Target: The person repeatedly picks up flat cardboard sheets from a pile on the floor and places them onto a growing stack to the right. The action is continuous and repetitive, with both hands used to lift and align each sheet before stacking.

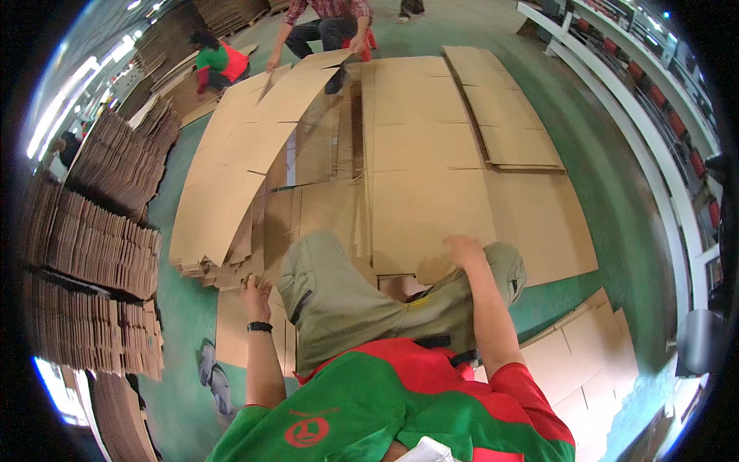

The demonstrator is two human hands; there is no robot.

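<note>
My left hand [256, 298], above a dark wristband, is just off the near end of the left cardboard stack [235, 273]. Its fingers are loosely curled and apart, with nothing visible in them. A long cardboard sheet [254, 138] arches over that stack, its far end at the hands of a person [327, 31] seated opposite. My right hand [464, 251] is by my right knee, over the near edge of the middle cardboard sheet [427, 177]. Its fingers bend down and are slightly blurred; whether they grip the sheet is hidden.
Narrower cardboard pieces [512, 115] lie at far right. Bundled cardboard [100, 246] is piled along the left. More sheets [589, 354] lie at lower right, grey shoes [215, 377] at lower left. A white-framed machine [616, 115] runs along the right; another person [219, 60] crouches far left.
</note>
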